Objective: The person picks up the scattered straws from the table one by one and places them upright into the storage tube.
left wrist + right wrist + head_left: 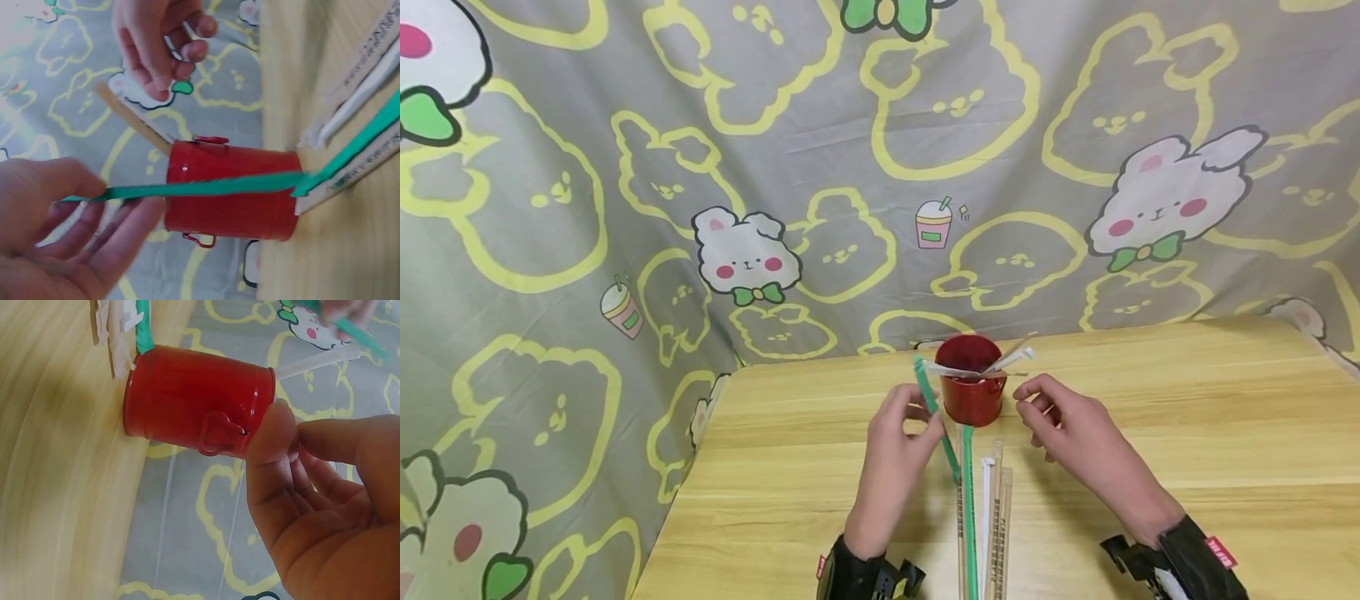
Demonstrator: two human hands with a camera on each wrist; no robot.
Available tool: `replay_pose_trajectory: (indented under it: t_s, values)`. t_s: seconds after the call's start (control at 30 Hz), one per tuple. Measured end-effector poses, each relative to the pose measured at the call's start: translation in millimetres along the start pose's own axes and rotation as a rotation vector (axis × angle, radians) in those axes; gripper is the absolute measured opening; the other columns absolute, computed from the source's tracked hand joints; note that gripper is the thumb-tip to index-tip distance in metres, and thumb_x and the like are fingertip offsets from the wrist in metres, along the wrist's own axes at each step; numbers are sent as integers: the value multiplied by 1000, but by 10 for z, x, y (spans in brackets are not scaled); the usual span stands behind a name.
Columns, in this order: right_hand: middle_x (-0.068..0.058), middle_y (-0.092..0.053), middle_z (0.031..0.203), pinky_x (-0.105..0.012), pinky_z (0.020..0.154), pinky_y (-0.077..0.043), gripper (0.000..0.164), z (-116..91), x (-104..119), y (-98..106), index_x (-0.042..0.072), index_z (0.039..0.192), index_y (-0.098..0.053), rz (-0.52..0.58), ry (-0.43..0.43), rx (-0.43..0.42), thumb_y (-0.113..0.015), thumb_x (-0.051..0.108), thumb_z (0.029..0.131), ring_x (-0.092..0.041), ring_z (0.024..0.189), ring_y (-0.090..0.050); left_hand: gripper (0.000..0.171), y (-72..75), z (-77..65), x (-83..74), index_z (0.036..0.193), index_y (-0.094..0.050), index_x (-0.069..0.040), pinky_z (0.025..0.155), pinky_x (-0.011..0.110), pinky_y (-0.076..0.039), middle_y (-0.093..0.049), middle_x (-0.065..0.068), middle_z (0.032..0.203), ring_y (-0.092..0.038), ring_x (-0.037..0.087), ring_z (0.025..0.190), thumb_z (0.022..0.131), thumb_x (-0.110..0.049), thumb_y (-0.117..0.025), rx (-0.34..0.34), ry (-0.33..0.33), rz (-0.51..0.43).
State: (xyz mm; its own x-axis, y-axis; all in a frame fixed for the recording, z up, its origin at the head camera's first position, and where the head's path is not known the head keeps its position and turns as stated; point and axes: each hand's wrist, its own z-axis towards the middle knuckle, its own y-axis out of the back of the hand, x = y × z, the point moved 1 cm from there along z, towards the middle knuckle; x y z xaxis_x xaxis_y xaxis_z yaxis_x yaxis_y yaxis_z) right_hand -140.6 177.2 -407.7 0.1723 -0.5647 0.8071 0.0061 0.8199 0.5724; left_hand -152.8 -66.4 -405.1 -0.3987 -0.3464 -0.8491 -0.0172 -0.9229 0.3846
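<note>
A small red bucket (972, 404) with side handles stands on the table near the curtain. Several wrapped straws lean in it and stick out past its rim, among them a white one (951, 369) on the left. My left hand (895, 442) pinches a green straw (206, 187) between thumb and fingers, left of the bucket. In the head view, the straw slants down toward the table. My right hand (1067, 425) hovers just right of the bucket, its fingers loosely curled and holding nothing.
In front of the bucket several straws lie lengthwise: another green one (968, 517), a white one (986, 500) and brown-wrapped ones (1004, 533). A grey curtain (820, 167) with cartoon prints hangs behind and left of the wooden table (775, 467).
</note>
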Motion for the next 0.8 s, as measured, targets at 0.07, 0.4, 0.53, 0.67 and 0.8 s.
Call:
replay_pose_trajectory:
  t_s: [0.07, 0.4, 0.53, 0.67, 0.8]
  values:
    - [-1, -64, 86, -31, 54, -54, 17, 7, -2, -5, 8, 124, -63, -2, 0, 6, -60, 19, 111, -24, 71, -65, 23, 20, 16, -46, 116, -69, -11, 72, 29, -63, -65, 0, 108, -70, 19, 99, 97, 3, -74, -87, -70, -41]
    - [-1, -63, 85, -32, 54, -54, 17, -3, -25, -23, 8, 124, -63, 2, -8, 29, -60, 18, 111, -22, 70, -64, 19, 20, 133, -121, 118, -70, -2, 81, 33, -63, -65, 9, 117, -68, 26, 108, 100, 2, -72, -282, -340, -74]
    - [-1, -63, 85, -31, 54, -54, 17, -13, -25, -28, 8, 125, -64, 7, -2, 40, -61, 17, 110, -19, 69, -63, 22, 3, 173, -147, 122, -70, -3, 81, 33, -62, -64, 12, 118, -69, 27, 107, 101, 3, -70, -298, -405, -69]
    - [0, -62, 86, -31, 54, -53, 20, -22, -10, -20, 8, 127, -63, 11, 3, 43, -60, 18, 111, -19, 69, -62, 26, -7, 213, -176, 124, -71, -5, 83, 33, -62, -63, 13, 117, -70, 28, 109, 100, 6, -68, -309, -464, -53]
    - [0, -62, 85, -31, 53, -53, 19, -19, 1, -14, 8, 127, -63, 9, -2, 42, -61, 18, 110, -22, 69, -63, 27, -56, 287, -145, 124, -73, -4, 83, 31, -62, -63, 13, 115, -70, 26, 108, 100, 8, -68, -289, -470, -9]
